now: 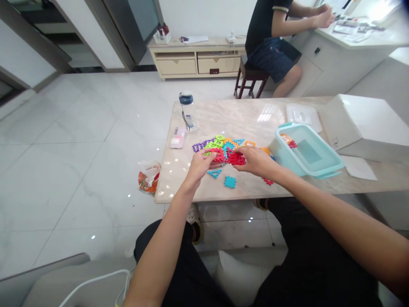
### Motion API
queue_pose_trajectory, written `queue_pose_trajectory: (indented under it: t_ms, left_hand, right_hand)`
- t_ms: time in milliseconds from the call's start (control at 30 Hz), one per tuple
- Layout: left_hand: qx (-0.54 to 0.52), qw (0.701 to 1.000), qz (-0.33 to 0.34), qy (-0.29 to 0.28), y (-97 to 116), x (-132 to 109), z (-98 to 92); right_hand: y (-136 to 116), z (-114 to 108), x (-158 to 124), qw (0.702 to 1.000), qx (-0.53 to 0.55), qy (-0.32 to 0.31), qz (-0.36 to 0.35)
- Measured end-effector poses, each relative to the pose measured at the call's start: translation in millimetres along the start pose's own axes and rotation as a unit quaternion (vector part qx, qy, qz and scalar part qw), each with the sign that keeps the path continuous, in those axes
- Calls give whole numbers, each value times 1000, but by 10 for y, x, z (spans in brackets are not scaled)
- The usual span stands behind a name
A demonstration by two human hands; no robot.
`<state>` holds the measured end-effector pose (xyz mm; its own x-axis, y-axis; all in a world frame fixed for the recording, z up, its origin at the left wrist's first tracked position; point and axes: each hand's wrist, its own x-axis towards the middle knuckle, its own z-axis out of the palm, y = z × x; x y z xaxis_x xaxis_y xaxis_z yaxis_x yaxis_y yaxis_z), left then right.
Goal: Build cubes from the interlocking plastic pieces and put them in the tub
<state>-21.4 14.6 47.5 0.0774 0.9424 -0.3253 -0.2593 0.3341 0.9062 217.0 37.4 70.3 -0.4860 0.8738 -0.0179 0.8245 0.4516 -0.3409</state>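
My left hand is closed on a red interlocking plastic tile with notched edges. Between the fingers of my right hand are more red interlocking pieces, held right beside the left hand's tile. Whether the two red parts are joined I cannot tell. Behind them lie green tiles, purple tiles and orange tiles. Nearer to me on the table are a blue square tile and a blue triangle tile. A red piece lies under my right forearm.
Right of my hands stands a light-teal tub with a few pieces inside. Its clear lid and a white box are farther right. A water bottle stands at the back left of the marble table. Another person sits beyond.
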Motion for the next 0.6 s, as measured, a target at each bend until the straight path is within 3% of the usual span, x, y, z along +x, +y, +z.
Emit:
queue_pose_trajectory:
  t_ms: [133, 233, 467, 600]
  left_hand:
    - [36, 998, -11, -44, -80, 19, 124]
    - [52, 993, -31, -101, -107, -9, 201]
    - [72, 991, -57, -100, -109, -97, 224]
    - [87, 987, -69, -117, -113, -136, 216]
  right_hand:
    - [-9, -129, -127, 989, 82, 79, -99]
    - [-22, -103, -133, 982, 89, 80, -147]
    - [-23, -8, -124, 985, 98, 48, -136]
    - [-58, 23, -125, 986, 114, -5, -122]
